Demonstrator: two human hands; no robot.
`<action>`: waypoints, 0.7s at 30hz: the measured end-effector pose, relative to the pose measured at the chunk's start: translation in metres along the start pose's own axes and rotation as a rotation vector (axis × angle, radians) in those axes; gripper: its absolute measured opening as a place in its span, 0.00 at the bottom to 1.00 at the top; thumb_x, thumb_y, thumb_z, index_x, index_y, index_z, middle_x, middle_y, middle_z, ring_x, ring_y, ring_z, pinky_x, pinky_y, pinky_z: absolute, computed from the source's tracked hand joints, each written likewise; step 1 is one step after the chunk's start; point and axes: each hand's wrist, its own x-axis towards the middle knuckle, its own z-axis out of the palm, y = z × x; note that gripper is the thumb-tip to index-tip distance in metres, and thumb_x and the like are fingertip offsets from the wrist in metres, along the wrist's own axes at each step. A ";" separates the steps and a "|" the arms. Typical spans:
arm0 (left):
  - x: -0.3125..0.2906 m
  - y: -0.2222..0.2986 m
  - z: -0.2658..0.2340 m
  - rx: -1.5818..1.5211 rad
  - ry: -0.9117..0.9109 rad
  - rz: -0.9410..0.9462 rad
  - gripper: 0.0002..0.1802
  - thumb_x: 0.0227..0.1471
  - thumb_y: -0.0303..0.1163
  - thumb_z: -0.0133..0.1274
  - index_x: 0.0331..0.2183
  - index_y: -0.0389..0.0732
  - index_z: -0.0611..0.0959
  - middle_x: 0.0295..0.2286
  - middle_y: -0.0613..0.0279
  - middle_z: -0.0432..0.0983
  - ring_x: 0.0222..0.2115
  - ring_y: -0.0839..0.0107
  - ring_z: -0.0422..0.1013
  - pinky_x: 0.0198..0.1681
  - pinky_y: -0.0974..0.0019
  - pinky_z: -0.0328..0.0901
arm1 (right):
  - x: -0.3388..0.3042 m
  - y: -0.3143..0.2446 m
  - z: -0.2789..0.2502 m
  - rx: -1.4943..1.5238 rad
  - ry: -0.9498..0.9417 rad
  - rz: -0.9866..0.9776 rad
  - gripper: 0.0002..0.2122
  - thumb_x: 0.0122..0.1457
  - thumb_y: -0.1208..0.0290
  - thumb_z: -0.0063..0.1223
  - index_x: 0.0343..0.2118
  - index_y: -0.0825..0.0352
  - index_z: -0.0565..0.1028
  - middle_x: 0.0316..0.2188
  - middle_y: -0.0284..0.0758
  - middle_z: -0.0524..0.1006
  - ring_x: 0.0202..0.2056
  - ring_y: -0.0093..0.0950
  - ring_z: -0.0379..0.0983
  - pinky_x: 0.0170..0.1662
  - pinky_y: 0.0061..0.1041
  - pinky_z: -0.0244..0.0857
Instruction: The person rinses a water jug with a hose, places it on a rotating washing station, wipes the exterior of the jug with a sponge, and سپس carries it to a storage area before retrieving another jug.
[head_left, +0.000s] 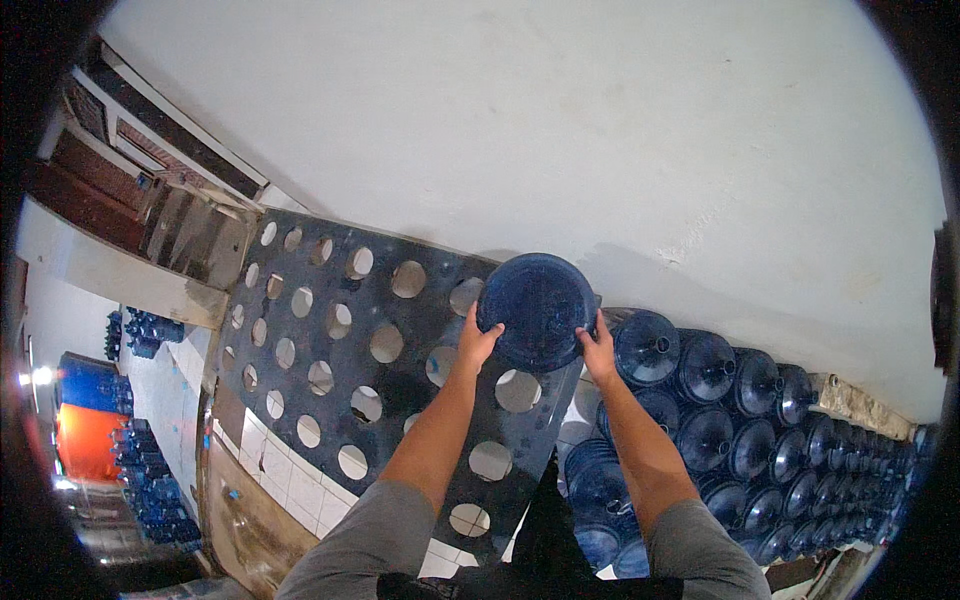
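Observation:
Between my two hands is a blue plastic water jug, its round flat end turned up toward me. My left hand is closed on its left side, and my right hand grips the right side, each thumb on the near edge. The jug's neck is hidden beneath it. Below and to the left spreads a dark rack panel with rows of round holes; the jug is over its right end, by the wall. Whether the jug rests on the panel or hangs above it, I cannot tell.
Rows of similar blue jugs are packed close on the right, necks up. A white wall rises along the far side. On the left are a low ledge, more jugs and an orange-and-blue object.

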 end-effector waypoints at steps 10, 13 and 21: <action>0.015 -0.038 0.025 0.024 0.092 0.126 0.52 0.49 0.32 0.69 0.68 0.37 0.59 0.60 0.43 0.69 0.62 0.51 0.65 0.66 0.56 0.57 | 0.029 0.034 0.038 -0.531 0.178 -0.136 0.36 0.63 0.69 0.57 0.70 0.76 0.52 0.67 0.58 0.61 0.69 0.48 0.56 0.71 0.35 0.50; -0.030 -0.021 0.015 -0.074 -0.025 0.118 0.41 0.53 0.32 0.67 0.64 0.37 0.67 0.57 0.48 0.73 0.59 0.56 0.68 0.63 0.58 0.61 | -0.006 0.024 0.034 -0.510 0.208 -0.134 0.29 0.62 0.70 0.58 0.64 0.74 0.64 0.60 0.55 0.70 0.63 0.46 0.67 0.66 0.34 0.58; -0.259 -0.102 -0.087 -0.118 -0.345 0.159 0.18 0.62 0.35 0.60 0.49 0.35 0.81 0.37 0.61 0.82 0.39 0.73 0.76 0.47 0.66 0.70 | -0.262 0.099 -0.002 -0.225 -0.067 0.089 0.13 0.65 0.72 0.55 0.52 0.67 0.76 0.41 0.33 0.81 0.41 0.23 0.76 0.46 0.26 0.71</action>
